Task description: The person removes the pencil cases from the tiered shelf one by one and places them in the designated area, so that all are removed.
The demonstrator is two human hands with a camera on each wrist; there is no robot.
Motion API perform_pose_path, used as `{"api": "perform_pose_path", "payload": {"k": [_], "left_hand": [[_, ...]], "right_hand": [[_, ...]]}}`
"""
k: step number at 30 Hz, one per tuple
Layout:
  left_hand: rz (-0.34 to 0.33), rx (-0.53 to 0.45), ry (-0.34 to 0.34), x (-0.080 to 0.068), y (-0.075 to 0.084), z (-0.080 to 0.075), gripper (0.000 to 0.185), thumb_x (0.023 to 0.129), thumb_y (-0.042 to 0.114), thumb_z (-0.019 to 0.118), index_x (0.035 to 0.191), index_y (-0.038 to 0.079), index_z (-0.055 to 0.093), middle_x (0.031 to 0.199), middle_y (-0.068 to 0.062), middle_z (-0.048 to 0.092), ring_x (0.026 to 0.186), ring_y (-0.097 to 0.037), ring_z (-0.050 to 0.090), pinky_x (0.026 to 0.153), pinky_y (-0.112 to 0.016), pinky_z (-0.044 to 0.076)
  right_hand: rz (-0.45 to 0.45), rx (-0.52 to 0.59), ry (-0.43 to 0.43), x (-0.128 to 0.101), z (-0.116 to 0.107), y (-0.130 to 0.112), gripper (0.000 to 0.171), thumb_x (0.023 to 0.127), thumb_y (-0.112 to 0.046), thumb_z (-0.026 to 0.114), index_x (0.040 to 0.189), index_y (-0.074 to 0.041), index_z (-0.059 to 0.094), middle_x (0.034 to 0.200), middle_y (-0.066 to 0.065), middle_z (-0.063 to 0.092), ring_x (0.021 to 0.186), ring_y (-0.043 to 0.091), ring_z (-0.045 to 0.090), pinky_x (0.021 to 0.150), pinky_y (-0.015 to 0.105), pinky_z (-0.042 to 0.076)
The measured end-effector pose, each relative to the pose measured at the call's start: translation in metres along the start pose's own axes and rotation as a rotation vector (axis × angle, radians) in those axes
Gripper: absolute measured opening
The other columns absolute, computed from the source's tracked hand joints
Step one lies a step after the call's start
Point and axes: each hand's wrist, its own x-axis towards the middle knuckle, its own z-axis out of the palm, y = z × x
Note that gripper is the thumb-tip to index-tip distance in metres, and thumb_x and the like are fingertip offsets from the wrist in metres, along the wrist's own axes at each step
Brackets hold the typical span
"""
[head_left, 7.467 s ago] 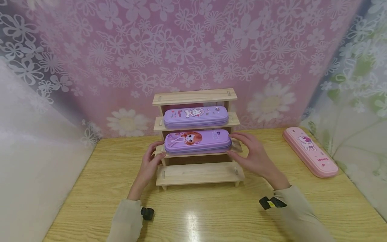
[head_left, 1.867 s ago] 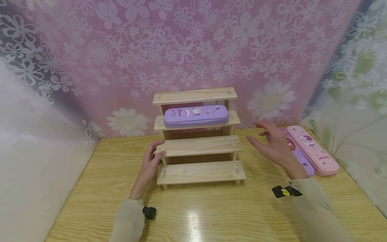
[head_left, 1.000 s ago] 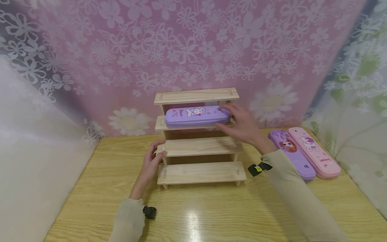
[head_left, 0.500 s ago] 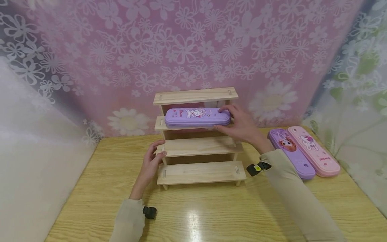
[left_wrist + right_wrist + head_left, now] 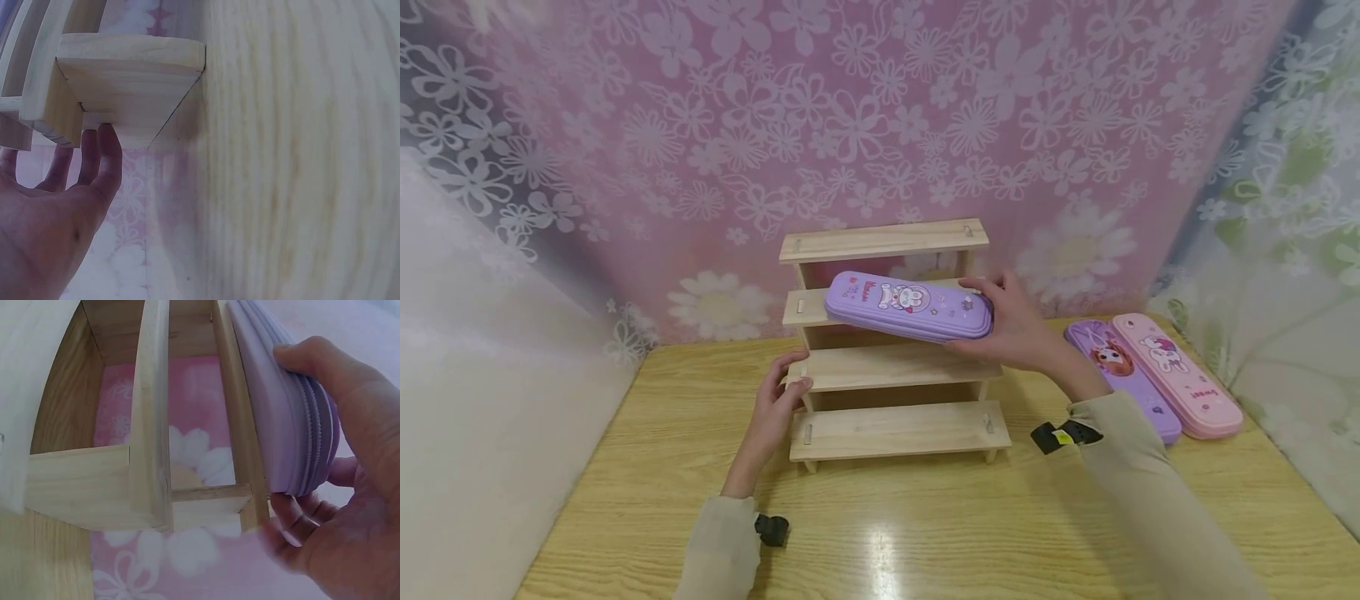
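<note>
Currently right hand (image 5: 1018,327) grasps lilac pencil case (image 5: 908,305) by end, tilted; support underside. Left hand (image 5: 778,408), fingers relaxed, steadies wooden rack (image 5: 891,364).

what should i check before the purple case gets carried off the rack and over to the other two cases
1. Right hand grips the purple rabbit pencil case at its right end: ok.
2. Case free of the shelf: cannot tell; it tilts, and its left end hangs over the second shelf of the wooden stepped rack.
3. Left hand steadies the rack's left side: ok.
4. Lower two shelves bare, nothing to snag: ok.
5. Landing spot on the table beside the purple girl pencil case and pink pencil case: ok, bare wood to their left.
6. Zip closed: ok in the right wrist view.
</note>
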Motion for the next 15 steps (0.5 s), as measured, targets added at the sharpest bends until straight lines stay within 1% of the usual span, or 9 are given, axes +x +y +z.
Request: {"api": "perform_pose_path", "payload": {"k": [4, 9, 11, 15], "left_hand": [[0.01, 0.006, 0.0, 0.0, -0.001, 0.0, 0.04, 0.105, 0.016, 0.055, 0.144, 0.018, 0.052, 0.152, -0.007, 0.046, 0.099, -0.018, 0.057, 0.082, -0.029, 0.056], [0.015, 0.009, 0.001, 0.0, -0.003, 0.0, 0.04, 0.104, 0.016, 0.056, 0.144, 0.018, 0.052, 0.151, -0.006, 0.047, 0.098, -0.018, 0.057, 0.081, -0.028, 0.056], [0.015, 0.006, 0.001, 0.0, -0.003, 0.0, 0.04, 0.104, 0.016, 0.055, 0.144, 0.018, 0.052, 0.151, -0.006, 0.047, 0.098, -0.018, 0.056, 0.08, -0.029, 0.056], [0.016, -0.004, -0.003, 0.001, -0.004, 0.0, 0.04, 0.104, 0.015, 0.055, 0.144, 0.017, 0.051, 0.149, -0.006, 0.048, 0.099, -0.02, 0.056, 0.082, -0.031, 0.056]], "right_hand": [[0.003, 0.009, 0.012, -0.009, -0.001, 0.005, 0.085, 0.074, -0.036, 0.091, 0.144, -0.005, 0.053, 0.127, 0.02, 0.037, 0.114, 0.032, 0.04, 0.09, 0.038, 0.038], [-0.04, 0.056, 0.085, -0.021, 0.0, 0.012, 0.08, 0.071, -0.029, 0.095, 0.138, -0.004, 0.058, 0.134, 0.02, 0.039, 0.116, 0.031, 0.044, 0.091, 0.037, 0.04], [-0.066, 0.063, 0.122, -0.025, 0.001, 0.016, 0.08, 0.069, -0.026, 0.096, 0.136, -0.003, 0.059, 0.136, 0.019, 0.043, 0.114, 0.029, 0.048, 0.091, 0.035, 0.042], [-0.107, 0.075, 0.202, -0.034, 0.002, 0.024, 0.078, 0.067, -0.021, 0.097, 0.134, -0.004, 0.06, 0.132, 0.014, 0.056, 0.103, 0.021, 0.054, 0.082, 0.024, 0.045]]}}
